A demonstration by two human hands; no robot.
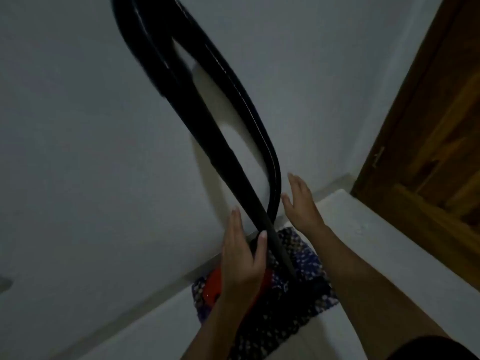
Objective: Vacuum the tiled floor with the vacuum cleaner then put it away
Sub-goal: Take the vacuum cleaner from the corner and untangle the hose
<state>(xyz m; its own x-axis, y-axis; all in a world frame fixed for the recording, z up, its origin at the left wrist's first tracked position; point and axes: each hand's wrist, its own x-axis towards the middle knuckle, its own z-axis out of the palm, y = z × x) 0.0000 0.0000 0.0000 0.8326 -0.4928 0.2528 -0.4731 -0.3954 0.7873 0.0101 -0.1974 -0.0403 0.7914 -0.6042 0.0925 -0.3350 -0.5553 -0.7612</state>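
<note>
Down in the corner by the white wall (65, 126) sits the red vacuum cleaner (211, 288), parked on a speckled woven mat (306, 258). Its black wand (207, 113) leans up along the wall, and the black hose (272, 157) loops beside it and crosses behind it low down.

Both hands are open and gripping nothing. The left hand (241, 258) is flat with straight fingers in front of the vacuum body, thumb right against the wand. The right hand (301, 201) has its fingers spread just beside the hose; can't tell if it's touching. It's pretty dim.

Pale floor (155, 328) around the mat, wooden door (428, 126) off to the right.
</note>
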